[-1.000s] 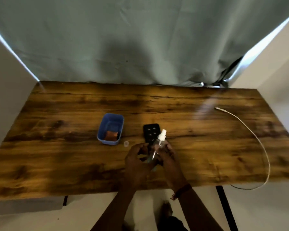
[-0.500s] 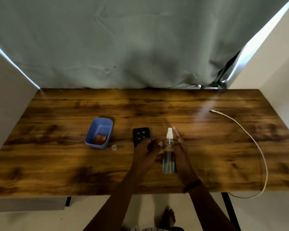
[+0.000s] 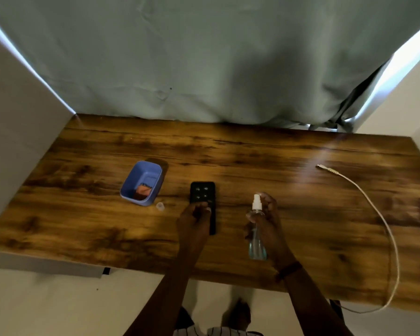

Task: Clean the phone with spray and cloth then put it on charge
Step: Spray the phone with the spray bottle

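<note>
A black phone (image 3: pixel 202 193) lies flat on the wooden table (image 3: pixel 301 214), near the middle. My left hand (image 3: pixel 194 220) covers its near end, fingers curled onto it. My right hand (image 3: pixel 268 221) grips a clear spray bottle (image 3: pixel 256 236) with a white nozzle, upright, to the right of the phone. A blue tub (image 3: pixel 142 181) at left holds an orange cloth (image 3: pixel 143 190). A small clear cap (image 3: pixel 160 206) lies beside the tub. A white charging cable (image 3: pixel 374 214) curves along the right side, its plug end (image 3: pixel 321 167) lying toward the back.
A grey-green curtain (image 3: pixel 204 57) hangs behind the table. White walls close in on both sides. The table's front edge runs just above my forearms, and the cable loops over that edge at the right.
My hands have separated: the right carried the spray bottle to the right, and the left moved onto the phone's near end. The camera view shifted too.
</note>
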